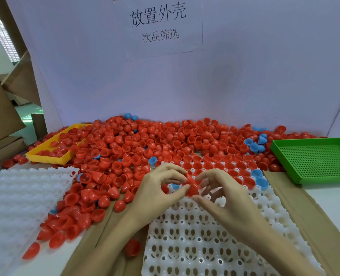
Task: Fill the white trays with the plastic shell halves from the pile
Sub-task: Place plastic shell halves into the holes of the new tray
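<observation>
Between both hands (193,191), seemingly pinched by each: red shell halves (192,186) above white tray (205,246).

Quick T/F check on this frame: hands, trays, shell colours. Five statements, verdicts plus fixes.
1. Both hands hold red shell halves above the white tray. True: left hand and right hand pinch them together.
2. The green tray is full of shells. False: it holds none.
3. The yellow tray sits at the left, partly buried by the pile. True.
4. Every shell is red. False: some blue shells lie in the pile and tray.
5. The white tray's near rows are filled. False: only the far rows hold shells.
</observation>
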Demonstrator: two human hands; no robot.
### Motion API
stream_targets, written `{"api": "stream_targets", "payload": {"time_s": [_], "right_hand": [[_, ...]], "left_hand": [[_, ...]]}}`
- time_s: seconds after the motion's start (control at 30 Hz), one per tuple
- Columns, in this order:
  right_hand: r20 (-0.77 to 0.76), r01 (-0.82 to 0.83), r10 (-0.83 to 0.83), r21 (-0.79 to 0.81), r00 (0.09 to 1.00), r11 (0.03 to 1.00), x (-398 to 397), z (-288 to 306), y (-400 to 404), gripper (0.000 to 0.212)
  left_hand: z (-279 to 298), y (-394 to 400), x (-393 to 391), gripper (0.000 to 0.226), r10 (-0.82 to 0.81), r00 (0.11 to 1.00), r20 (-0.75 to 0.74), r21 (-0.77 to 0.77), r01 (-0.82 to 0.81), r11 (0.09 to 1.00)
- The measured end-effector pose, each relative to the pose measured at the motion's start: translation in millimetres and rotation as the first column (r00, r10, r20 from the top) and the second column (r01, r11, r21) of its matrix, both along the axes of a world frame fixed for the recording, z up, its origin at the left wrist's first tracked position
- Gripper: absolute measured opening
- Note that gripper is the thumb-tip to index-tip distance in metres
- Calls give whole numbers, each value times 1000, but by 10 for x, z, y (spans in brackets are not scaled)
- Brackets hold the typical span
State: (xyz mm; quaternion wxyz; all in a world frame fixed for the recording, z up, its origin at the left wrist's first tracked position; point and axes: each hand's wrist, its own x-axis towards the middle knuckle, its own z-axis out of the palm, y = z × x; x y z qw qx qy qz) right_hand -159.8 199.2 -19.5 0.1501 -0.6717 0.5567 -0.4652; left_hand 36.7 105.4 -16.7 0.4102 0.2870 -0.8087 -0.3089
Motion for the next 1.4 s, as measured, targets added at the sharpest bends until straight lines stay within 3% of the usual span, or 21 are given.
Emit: {"api": "stream_targets", "payload": {"time_s": [0.1,0.23,0.33,0.5,0.83,0.93,1.03,1.1,1.17,1.23,1.33,1.4], "right_hand": [[57,46,-45,-15,997,999,-70,14,-18,26],[112,98,-100,23,989,995,-162,9,-43,21],[119,116,-120,37,986,993,-178,-4,-48,19],[110,124,-130,56,985,991,-178,-24,-54,21],[122,129,-137,71,983,989,-206,-50,-72,23],[132,129,-137,68,982,989,-220,-50,-75,24],[134,125,-133,70,982,990,-214,-46,-76,26],[132,125,-135,78,982,989,-209,-40,-76,26],[133,124,-135,84,982,989,-204,-29,-73,25],[135,124,-135,88,982,988,-198,-21,-64,24],[132,129,-141,96,981,987,-192,-19,-59,23],[129,131,-143,101,981,986,-193,-17,-62,23]], "left_hand": [[37,-112,149,9,72,987,141,-115,-56,992],[-18,-168,262,4,38,920,390,-147,22,989],[-80,-168,266,8,39,892,451,-215,66,974],[-47,-187,291,17,110,907,407,-325,31,945],[-95,-259,306,17,57,919,391,-240,42,970],[-106,-313,317,16,79,941,329,-176,-21,984],[-115,-461,388,11,214,956,201,-174,-180,968],[-136,-603,474,8,408,905,119,-245,-372,896],[-157,-755,578,16,623,778,79,-324,-571,754],[-167,-899,682,25,742,656,139,-361,-664,655],[-226,-1044,746,41,756,538,373,-370,-661,653],[-261,-1083,748,50,755,482,444,-390,-655,647]]}}
